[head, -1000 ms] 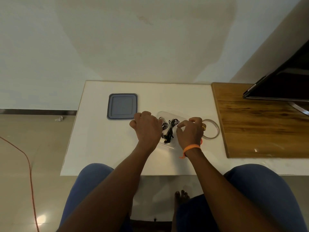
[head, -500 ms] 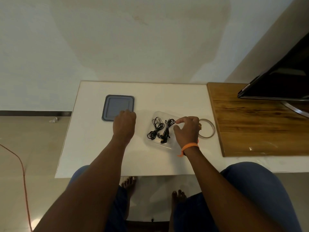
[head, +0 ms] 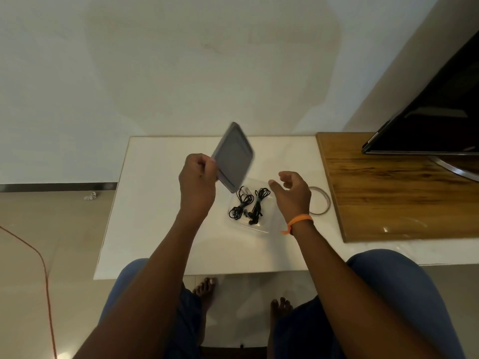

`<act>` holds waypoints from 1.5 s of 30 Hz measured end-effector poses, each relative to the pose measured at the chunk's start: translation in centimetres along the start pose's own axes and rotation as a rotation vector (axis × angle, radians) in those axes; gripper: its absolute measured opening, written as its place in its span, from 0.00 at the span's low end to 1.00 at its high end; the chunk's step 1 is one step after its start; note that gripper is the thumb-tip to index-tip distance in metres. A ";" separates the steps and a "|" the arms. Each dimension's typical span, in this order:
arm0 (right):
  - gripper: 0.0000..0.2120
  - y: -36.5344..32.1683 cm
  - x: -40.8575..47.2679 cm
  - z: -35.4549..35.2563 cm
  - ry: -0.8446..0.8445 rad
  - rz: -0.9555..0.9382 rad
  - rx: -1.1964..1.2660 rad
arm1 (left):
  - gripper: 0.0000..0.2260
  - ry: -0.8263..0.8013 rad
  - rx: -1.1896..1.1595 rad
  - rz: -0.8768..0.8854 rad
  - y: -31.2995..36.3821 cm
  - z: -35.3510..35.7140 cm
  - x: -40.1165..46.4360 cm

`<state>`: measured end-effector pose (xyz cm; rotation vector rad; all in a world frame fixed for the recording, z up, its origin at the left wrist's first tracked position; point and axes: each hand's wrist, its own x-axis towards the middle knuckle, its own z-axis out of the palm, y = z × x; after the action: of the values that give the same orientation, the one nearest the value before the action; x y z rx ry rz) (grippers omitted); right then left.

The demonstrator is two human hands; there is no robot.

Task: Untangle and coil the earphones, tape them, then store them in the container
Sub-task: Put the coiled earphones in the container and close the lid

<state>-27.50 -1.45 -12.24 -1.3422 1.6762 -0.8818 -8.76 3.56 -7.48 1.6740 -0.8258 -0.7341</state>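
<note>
Two coiled black earphones [head: 248,203] lie side by side inside a clear shallow container [head: 269,224] on the white table [head: 155,203]. My left hand [head: 198,185] grips the grey lid [head: 233,158] by its left edge and holds it tilted in the air, above and left of the container. My right hand [head: 291,193] hovers at the container's right side with fingers apart and nothing in it. A roll of clear tape [head: 321,200] lies on the table just right of that hand.
A wooden board [head: 388,193] covers the table's right part, with a dark screen [head: 435,120] on a stand over it. A wall rises behind the table. An orange cable [head: 39,257] runs over the floor at left. My knees and bare feet are below the table edge.
My left hand reached left to the grey lid, took hold of it and lifted it off the table toward the container. My right hand let go of the earphones and opened beside the container.
</note>
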 end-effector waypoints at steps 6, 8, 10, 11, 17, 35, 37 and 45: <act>0.12 -0.1 0.3 -1.5 -0.070 0.008 0.019 | 0.12 -0.253 -0.181 -0.249 -1.7 0.6 -0.6; 0.08 0.0 0.3 -1.9 -0.089 0.012 0.001 | 0.12 -0.248 -0.137 -0.247 -2.2 1.0 -0.7; 0.06 0.1 0.2 -2.5 -0.120 0.045 -0.024 | 0.10 -0.160 -0.054 -0.249 -3.0 1.4 -0.6; 0.06 0.2 0.1 -2.7 -0.134 0.054 -0.056 | 0.08 -0.104 0.005 -0.249 -3.5 1.5 -0.5; 0.10 1.2 -1.4 -1.4 -0.022 -0.037 -0.440 | 0.07 -0.131 0.133 -0.263 -4.9 1.5 -0.8; 0.25 1.5 -2.0 -1.3 -0.203 0.320 -0.207 | 0.15 -0.212 0.431 -0.088 -6.2 2.3 -1.1; 0.28 1.5 -1.6 -1.4 -0.226 0.330 -0.188 | 0.16 -0.220 0.355 -0.163 -6.4 2.0 -0.8; 0.23 1.5 -0.9 -0.9 -0.303 0.204 -0.377 | 0.07 -0.256 0.013 -0.485 -6.5 1.0 0.2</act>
<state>-28.87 -0.29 -12.99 -1.4321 1.7499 -0.2343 -8.42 4.03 -14.06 1.8379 -0.5977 -1.2995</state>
